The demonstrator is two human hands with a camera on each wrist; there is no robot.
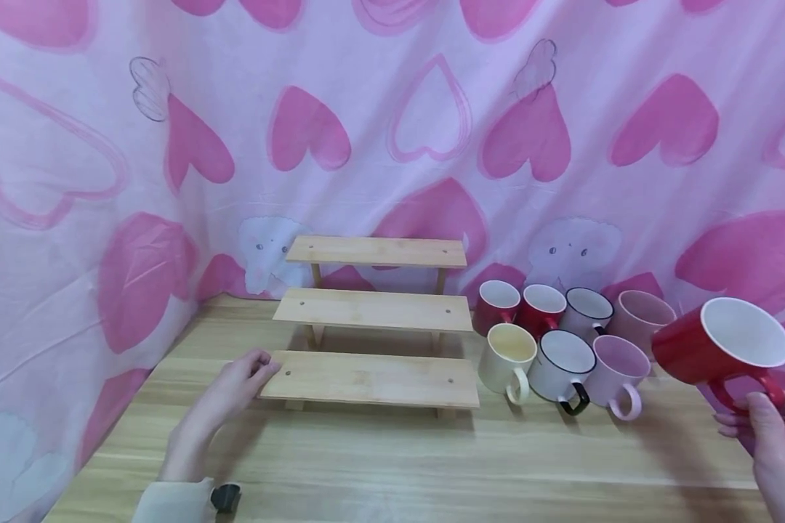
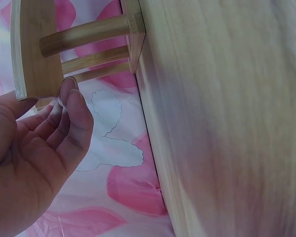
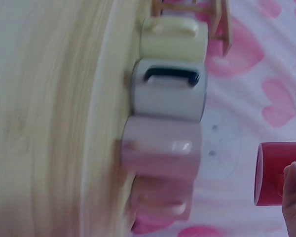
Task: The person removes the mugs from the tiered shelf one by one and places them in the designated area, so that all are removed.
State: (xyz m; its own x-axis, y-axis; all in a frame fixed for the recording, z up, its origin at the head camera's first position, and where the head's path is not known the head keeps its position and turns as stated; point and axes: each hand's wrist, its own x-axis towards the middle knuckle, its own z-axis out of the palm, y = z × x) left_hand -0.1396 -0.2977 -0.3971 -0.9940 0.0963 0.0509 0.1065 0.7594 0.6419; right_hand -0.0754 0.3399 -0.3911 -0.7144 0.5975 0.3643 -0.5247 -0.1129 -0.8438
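Observation:
At the right of the head view, my right hand (image 1: 775,436) grips a red mug (image 1: 690,345) with a white inside by its handle, up off the table and tilted. The right wrist view shows the same red mug (image 3: 276,173) at its right edge. My left hand (image 1: 238,388) pinches the left end of the lowest board of a three-step wooden shelf (image 1: 373,379). From the left wrist view, the left hand (image 2: 44,143) has its thumb on one side of the board (image 2: 39,64) and curled fingertips at the other.
Right of the shelf stand several mugs in two rows: a cream mug (image 1: 506,356), a white mug (image 1: 556,370) with black handle, a lilac mug (image 1: 615,370), and behind them red mugs (image 1: 490,319), another white one, and a pink mug (image 1: 637,319). A heart-patterned curtain (image 1: 366,196) hangs behind the table (image 1: 399,465).

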